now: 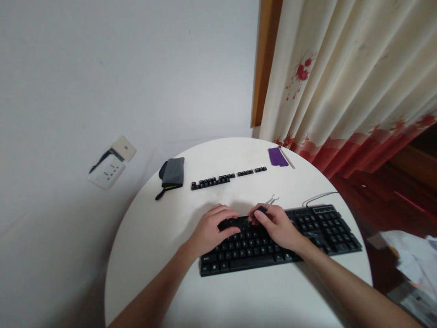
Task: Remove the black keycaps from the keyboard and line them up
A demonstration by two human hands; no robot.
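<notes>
A black keyboard [307,234] lies on the round white table [150,237]. My left hand [210,230] rests on its upper left corner, fingers curled over the top key rows. My right hand [275,223] sits beside it on the keyboard's upper middle, pinching a small black keycap [262,208] between thumb and fingers. A wire key puller [272,199] lies on the table just beyond my right fingertips. A row of removed black keycaps [218,180] is lined up farther back on the table.
A grey and black pouch [171,175] lies at the back left of the table. A purple cloth [277,156] and a thin stick [287,157] lie at the back right. The keyboard cable [317,197] loops rightward. Curtain and wall stand behind.
</notes>
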